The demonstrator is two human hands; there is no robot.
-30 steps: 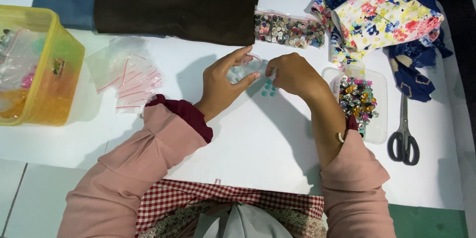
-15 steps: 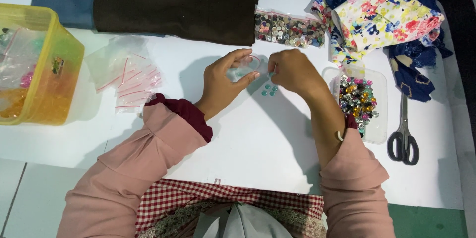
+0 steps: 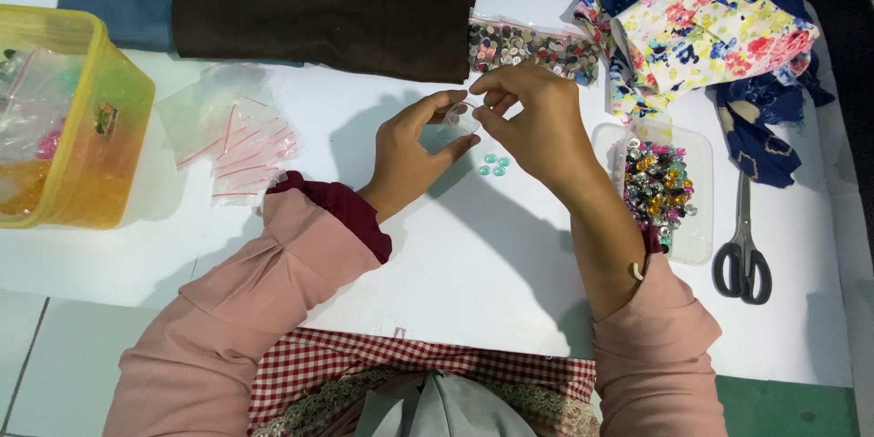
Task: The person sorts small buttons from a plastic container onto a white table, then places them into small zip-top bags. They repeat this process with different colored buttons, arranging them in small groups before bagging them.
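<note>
Both hands met above the white table (image 3: 510,309), just in front of the long clear bag of mixed buttons (image 3: 533,47). Between them they held a small clear zip bag (image 3: 462,116). The left hand (image 3: 411,157) came in from the lower left with its thumb and forefinger narrowed on the bag's near and left edge, the palm turned towards the other hand. The right hand (image 3: 535,123) arched over from the right, its fingers curled and pinched close on the bag's right edge. The bag's long axis seemed to run roughly left to right between the two grips, though it was too transparent to tell its outline surely, or whether its mouth was open.

Just below the bag, and towards the person from the button bag, a few small turquoise beads (image 3: 492,165) lay loose on the table, apart from both hands. They lay nearer the right hand's fingertips than the left's, almost straight beneath the pinch.

To the right of the button bag a shallow clear tray (image 3: 694,238) held a heap of coloured gems, just beside the right forearm, with scissors (image 3: 743,255) beyond it and folded floral fabric (image 3: 710,32) above. To the left of the button bag lay dark brown cloth (image 3: 328,5), then a loose stack of empty zip bags (image 3: 232,137) and a yellow plastic box (image 3: 118,127) at the far edge.
</note>
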